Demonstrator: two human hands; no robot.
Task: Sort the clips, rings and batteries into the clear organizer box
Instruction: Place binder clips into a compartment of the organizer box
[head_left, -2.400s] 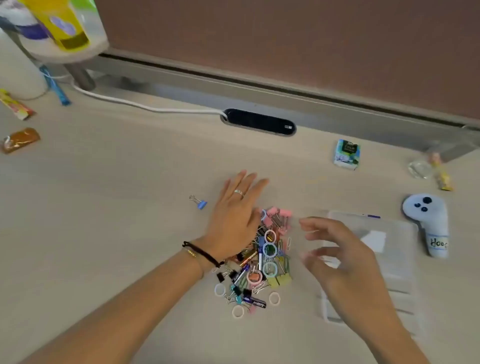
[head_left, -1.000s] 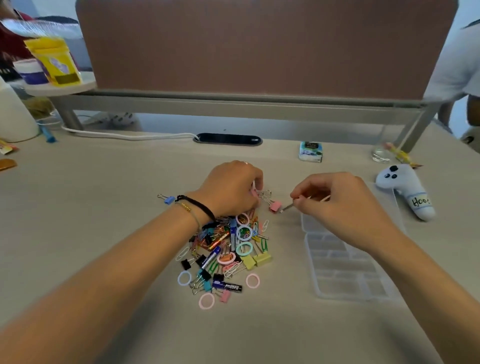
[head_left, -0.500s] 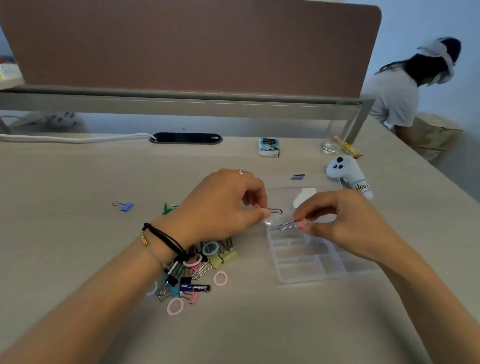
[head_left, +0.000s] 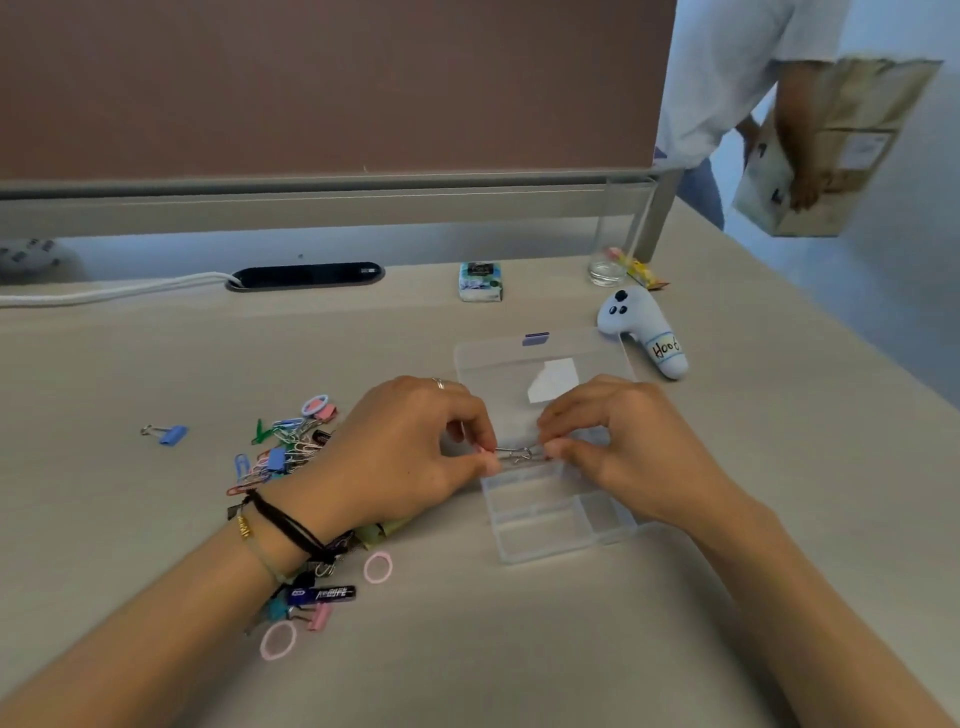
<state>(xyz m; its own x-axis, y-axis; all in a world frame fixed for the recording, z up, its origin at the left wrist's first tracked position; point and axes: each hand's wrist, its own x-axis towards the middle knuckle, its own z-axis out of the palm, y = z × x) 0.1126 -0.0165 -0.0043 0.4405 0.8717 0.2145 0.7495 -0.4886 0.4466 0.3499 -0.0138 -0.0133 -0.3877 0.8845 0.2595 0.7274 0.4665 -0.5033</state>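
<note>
- The pale wooden counter (head_left: 519, 649) carries one clear plastic organizer box (head_left: 550, 525), lid open. Half a second ago the two hands held their pink binder clips apart; now they meet over its far compartments.
- The left hand (head_left: 410, 457) and the right hand (head_left: 618, 447) each pinch one small pink binder clip (head_left: 514, 455), the wire handles seemingly tangled, so nothing has been dropped in yet.
- In the loose pile (head_left: 291, 452) I count three pink rings and one black battery (head_left: 324, 593); one blue clip (head_left: 171, 434) lies apart.
</note>
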